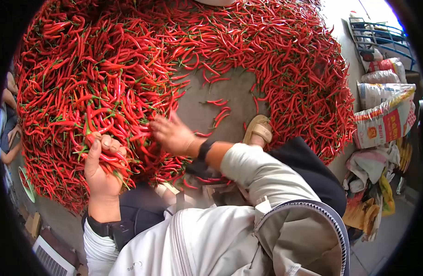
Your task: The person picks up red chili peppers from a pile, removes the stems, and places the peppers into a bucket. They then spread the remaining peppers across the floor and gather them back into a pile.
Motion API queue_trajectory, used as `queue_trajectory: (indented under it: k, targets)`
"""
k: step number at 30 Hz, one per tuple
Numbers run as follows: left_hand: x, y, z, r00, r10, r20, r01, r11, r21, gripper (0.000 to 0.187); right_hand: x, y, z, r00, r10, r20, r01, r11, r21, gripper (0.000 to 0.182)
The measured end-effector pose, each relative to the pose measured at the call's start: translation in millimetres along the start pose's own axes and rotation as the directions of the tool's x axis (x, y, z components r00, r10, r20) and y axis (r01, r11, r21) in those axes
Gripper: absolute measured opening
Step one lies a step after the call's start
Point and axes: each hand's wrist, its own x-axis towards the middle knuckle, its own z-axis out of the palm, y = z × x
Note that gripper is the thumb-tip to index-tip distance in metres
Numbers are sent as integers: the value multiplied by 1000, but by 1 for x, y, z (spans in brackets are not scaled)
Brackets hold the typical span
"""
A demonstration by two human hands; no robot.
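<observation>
Several red chili peppers with green stems are in my left hand, its fingers curled round them, palm side up. My right hand lies at the edge of the large pile of red chili peppers, a little blurred, its fingers spread over the peppers. Whether its fingertips touch any pepper is hard to tell. A few loose peppers lie on the grey floor beyond my right hand.
Peppers curve round the floor to the right side. My sandalled foot is beside them. Printed sacks and a blue metal rack stand at the right. Another person's arm shows at the left edge, near a green-rimmed basin.
</observation>
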Motion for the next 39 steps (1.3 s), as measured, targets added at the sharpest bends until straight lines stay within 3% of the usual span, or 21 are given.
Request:
queue_trajectory:
  k: [1, 2, 4, 5, 7, 8, 11, 13, 17, 19, 21, 23, 25, 29, 31, 33, 34, 35, 37, 38, 39]
  targets:
    - [-1, 1, -2, 1000, 9, -2, -9, 1000, -2, 12, -6, -21, 23, 991, 79, -109, -62, 987, 148, 45]
    - [-1, 1, -4, 1000, 2, -1, -2, 1000, -3, 12, -11, -26, 25, 991, 86, -107, -69, 987, 148, 45]
    - [-2, 0, -7, 999, -22, -32, 22, 1000, -10, 12, -15, -29, 28, 971, 241, -5, -235, 951, 199, 50]
    - [-2, -1, -7, 999, -23, -32, 23, 1000, -13, 12, -17, -18, 23, 969, 224, 102, -239, 955, 174, 58]
    - [-2, -2, -7, 999, -46, -25, 46, 999, -16, 11, -22, 7, 16, 928, 229, 295, -225, 973, -45, 63]
    - [-2, -2, -6, 999, -51, -8, 51, 998, -28, 12, -26, 18, 18, 925, 249, 287, -260, 966, 0, 59]
    - [-4, -1, -5, 1000, -24, -13, 24, 1000, -9, 12, -23, 39, 22, 940, 187, 287, -173, 982, -71, 43]
    - [-5, 0, -7, 1000, -16, -27, 16, 1000, -15, 12, -26, 55, 24, 970, 153, 191, -131, 984, -124, 34]
    - [-4, 0, -9, 1000, -10, -29, 10, 1000, -17, 12, -40, 98, -4, 890, 319, 326, -243, 936, -254, 32]
    - [-2, -1, -13, 999, -35, -23, 35, 999, 4, 14, -59, 126, -13, 881, 465, 94, -434, 870, -233, 30]
    - [-3, -1, -9, 997, -51, -51, 52, 999, 9, 14, -71, 167, -18, 683, 711, 165, -697, 703, -145, 27]
    - [-2, -2, -7, 998, -54, -29, 54, 999, 4, 15, -75, 172, -56, 506, 850, 146, -846, 522, -109, 29]
    - [-2, -4, -4, 999, -47, -21, 47, 999, 9, 13, -90, 181, -65, 563, 826, 40, -826, 559, 74, 37]
    - [0, -5, -2, 999, -42, 0, 42, 999, 28, 13, -106, 203, -69, 501, 864, 41, -853, 485, 192, 32]
    - [0, -6, 1, 999, -41, -23, 42, 998, 42, 11, -109, 204, -73, 527, 848, 62, -845, 514, 150, 33]
    - [3, -9, 0, 999, -48, -25, 49, 998, 45, 11, -108, 194, -83, 441, 896, 50, -892, 443, -85, 38]
    - [4, -10, 1, 998, -50, -24, 51, 998, 44, 12, -103, 189, -94, 385, 915, 124, -883, 404, -238, 37]
    - [6, -11, 2, 998, -52, -25, 53, 998, 44, 12, -98, 184, -102, 383, 915, 125, -883, 403, -239, 37]
    - [8, -12, 5, 998, -56, -22, 57, 996, 67, 12, -92, 175, -108, 291, 955, 50, -882, 288, -374, 35]
    - [9, -13, 6, 997, -69, -28, 71, 995, 73, 11, -92, 166, -105, 393, 916, -85, -858, 331, -394, 33]
    - [10, -14, 6, 997, -71, -36, 74, 994, 76, 11, -91, 164, -96, 393, 917, -76, -857, 335, -392, 33]
